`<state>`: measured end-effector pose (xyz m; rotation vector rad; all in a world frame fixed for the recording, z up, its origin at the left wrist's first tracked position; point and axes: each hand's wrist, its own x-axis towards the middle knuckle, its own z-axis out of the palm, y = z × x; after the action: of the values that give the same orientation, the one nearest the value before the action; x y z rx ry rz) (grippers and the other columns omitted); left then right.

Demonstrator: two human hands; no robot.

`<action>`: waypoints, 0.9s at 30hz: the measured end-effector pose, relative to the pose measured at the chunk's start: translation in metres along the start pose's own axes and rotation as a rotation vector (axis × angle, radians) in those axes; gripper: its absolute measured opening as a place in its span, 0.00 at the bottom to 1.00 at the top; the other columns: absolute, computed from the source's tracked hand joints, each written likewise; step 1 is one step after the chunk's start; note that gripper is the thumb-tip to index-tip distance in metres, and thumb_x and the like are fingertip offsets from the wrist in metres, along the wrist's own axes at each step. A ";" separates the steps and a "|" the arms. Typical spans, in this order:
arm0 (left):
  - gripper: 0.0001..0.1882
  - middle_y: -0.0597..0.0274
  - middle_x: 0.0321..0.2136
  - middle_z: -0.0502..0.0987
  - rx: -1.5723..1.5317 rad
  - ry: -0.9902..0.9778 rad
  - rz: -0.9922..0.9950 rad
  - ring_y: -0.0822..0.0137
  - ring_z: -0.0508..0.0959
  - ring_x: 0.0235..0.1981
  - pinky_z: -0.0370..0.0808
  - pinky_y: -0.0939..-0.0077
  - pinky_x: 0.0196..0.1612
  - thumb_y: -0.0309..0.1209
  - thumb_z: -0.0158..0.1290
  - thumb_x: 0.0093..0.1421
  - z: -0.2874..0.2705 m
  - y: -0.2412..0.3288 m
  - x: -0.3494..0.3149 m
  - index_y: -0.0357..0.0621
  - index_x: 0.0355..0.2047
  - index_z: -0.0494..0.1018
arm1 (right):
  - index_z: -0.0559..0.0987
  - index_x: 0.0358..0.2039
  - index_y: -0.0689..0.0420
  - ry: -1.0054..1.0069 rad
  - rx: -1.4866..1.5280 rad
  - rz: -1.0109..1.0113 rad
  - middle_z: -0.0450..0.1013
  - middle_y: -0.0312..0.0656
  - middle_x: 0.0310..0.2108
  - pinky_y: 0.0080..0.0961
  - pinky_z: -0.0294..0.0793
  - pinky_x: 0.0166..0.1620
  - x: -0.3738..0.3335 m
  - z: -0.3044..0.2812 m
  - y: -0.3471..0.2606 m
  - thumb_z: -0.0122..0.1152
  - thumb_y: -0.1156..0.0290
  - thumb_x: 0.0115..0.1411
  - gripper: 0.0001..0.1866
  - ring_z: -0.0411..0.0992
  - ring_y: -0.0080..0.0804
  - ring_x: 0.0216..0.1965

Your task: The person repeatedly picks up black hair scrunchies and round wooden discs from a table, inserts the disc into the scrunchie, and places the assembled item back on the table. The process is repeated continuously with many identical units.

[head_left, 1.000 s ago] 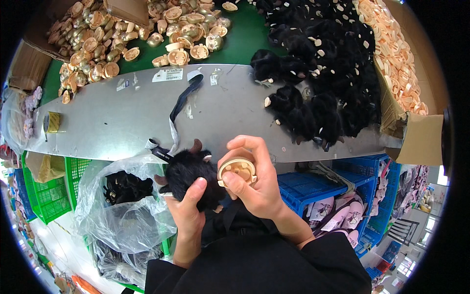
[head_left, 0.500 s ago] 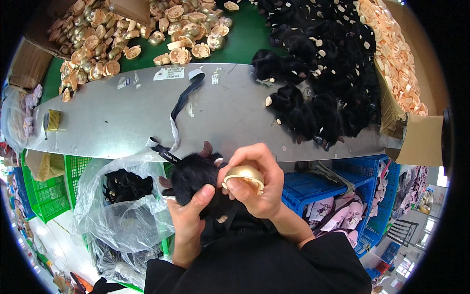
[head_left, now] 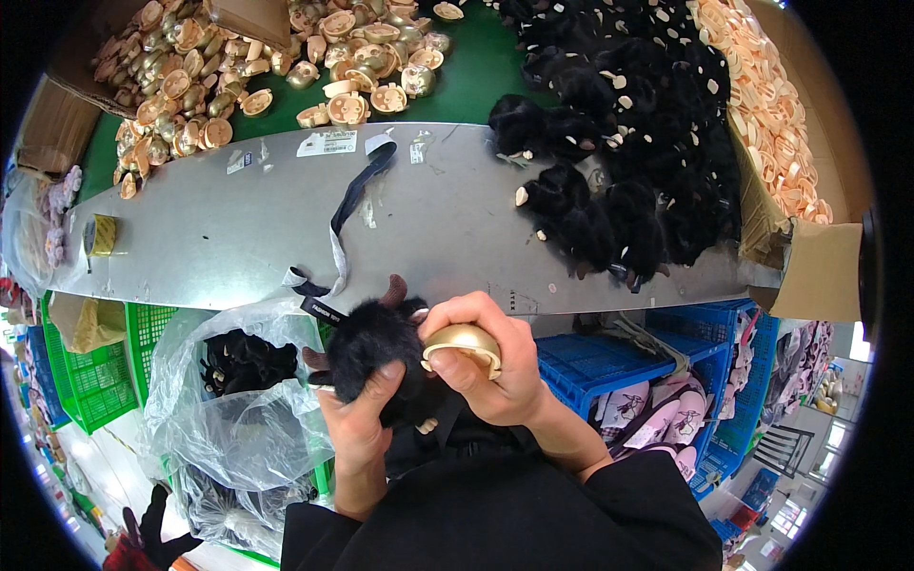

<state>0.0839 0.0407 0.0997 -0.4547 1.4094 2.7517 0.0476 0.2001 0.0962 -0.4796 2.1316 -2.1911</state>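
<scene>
My left hand grips a small black plush toy with brown horns, white-edged ears and a dark fabric tag strip. The thumb presses into its fur. Beside it, my right hand curls around a shiny gold dome-shaped shell, its rounded side up and its thumb at the rim. The shell is close to the right side of the plush. Whether the two touch is hidden by my fingers. Both hands are in front of the near edge of the metal table.
Gold-and-peach shells are heaped far left. Black plush toys pile up far right, beside a carton of peach plastic pieces. A dark strap lies mid-table. A plastic bag hangs near left; another person's dark-gloved hand shows lower left.
Both hands, with the plush and the gold shell, have shifted slightly left. The shell is tilted a little differently. A dark-gloved hand of another person has come into view at lower left.
</scene>
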 end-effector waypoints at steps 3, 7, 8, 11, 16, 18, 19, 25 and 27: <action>0.22 0.54 0.48 0.80 0.021 0.036 -0.009 0.63 0.80 0.48 0.75 0.68 0.55 0.20 0.61 0.58 -0.004 -0.002 -0.001 0.30 0.54 0.73 | 0.75 0.45 0.61 0.007 -0.090 -0.070 0.77 0.46 0.37 0.24 0.76 0.39 0.002 0.001 0.003 0.64 0.72 0.65 0.11 0.78 0.35 0.34; 0.20 0.57 0.46 0.81 0.049 0.081 -0.014 0.66 0.80 0.46 0.75 0.70 0.53 0.18 0.62 0.58 -0.007 -0.004 -0.001 0.32 0.52 0.75 | 0.74 0.45 0.62 0.031 -0.160 -0.159 0.76 0.48 0.37 0.27 0.76 0.38 0.005 0.005 0.009 0.64 0.74 0.63 0.12 0.77 0.41 0.34; 0.20 0.58 0.45 0.81 0.057 0.086 -0.012 0.66 0.80 0.46 0.75 0.71 0.53 0.18 0.62 0.57 -0.008 -0.004 -0.001 0.33 0.51 0.75 | 0.74 0.45 0.62 0.046 -0.178 -0.175 0.76 0.49 0.37 0.28 0.76 0.38 0.004 0.006 0.010 0.65 0.75 0.62 0.12 0.77 0.42 0.34; 0.19 0.58 0.45 0.81 0.086 0.082 0.023 0.68 0.80 0.45 0.75 0.72 0.52 0.18 0.62 0.57 -0.006 -0.006 -0.001 0.33 0.50 0.76 | 0.74 0.44 0.65 0.112 -0.262 -0.283 0.76 0.49 0.36 0.28 0.77 0.37 0.005 0.010 0.017 0.64 0.75 0.62 0.12 0.76 0.40 0.33; 0.16 0.61 0.43 0.81 0.127 0.071 0.046 0.70 0.79 0.44 0.75 0.74 0.51 0.20 0.62 0.59 0.000 -0.010 0.000 0.35 0.48 0.77 | 0.73 0.43 0.66 0.217 -0.385 -0.384 0.76 0.49 0.36 0.29 0.77 0.37 0.009 0.017 0.023 0.64 0.77 0.61 0.12 0.76 0.40 0.32; 0.15 0.62 0.42 0.81 0.135 0.065 0.080 0.71 0.79 0.43 0.74 0.76 0.49 0.21 0.62 0.60 0.004 -0.010 0.000 0.35 0.47 0.78 | 0.73 0.43 0.66 0.241 -0.399 -0.389 0.76 0.49 0.36 0.29 0.77 0.37 0.009 0.020 0.021 0.64 0.78 0.61 0.12 0.76 0.40 0.32; 0.14 0.62 0.41 0.81 0.151 0.053 0.103 0.72 0.79 0.42 0.74 0.77 0.49 0.21 0.62 0.60 0.006 -0.010 0.000 0.35 0.47 0.78 | 0.73 0.43 0.66 0.259 -0.398 -0.390 0.76 0.49 0.35 0.29 0.77 0.36 0.009 0.022 0.022 0.64 0.77 0.61 0.13 0.76 0.40 0.32; 0.12 0.64 0.38 0.81 0.278 0.037 0.184 0.75 0.78 0.39 0.73 0.80 0.45 0.22 0.61 0.61 0.008 -0.014 0.004 0.34 0.45 0.77 | 0.72 0.44 0.65 0.324 -0.418 -0.381 0.75 0.49 0.35 0.31 0.75 0.34 0.013 0.030 0.026 0.65 0.78 0.60 0.14 0.74 0.41 0.31; 0.11 0.64 0.37 0.81 0.313 0.033 0.201 0.76 0.78 0.39 0.73 0.80 0.44 0.22 0.60 0.62 0.008 -0.014 0.006 0.33 0.45 0.77 | 0.72 0.42 0.65 0.344 -0.404 -0.351 0.74 0.49 0.34 0.33 0.75 0.34 0.016 0.033 0.025 0.68 0.79 0.57 0.15 0.74 0.46 0.31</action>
<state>0.0785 0.0547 0.0921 -0.3649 1.9493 2.6009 0.0361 0.1625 0.0745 -0.5664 2.8998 -2.1266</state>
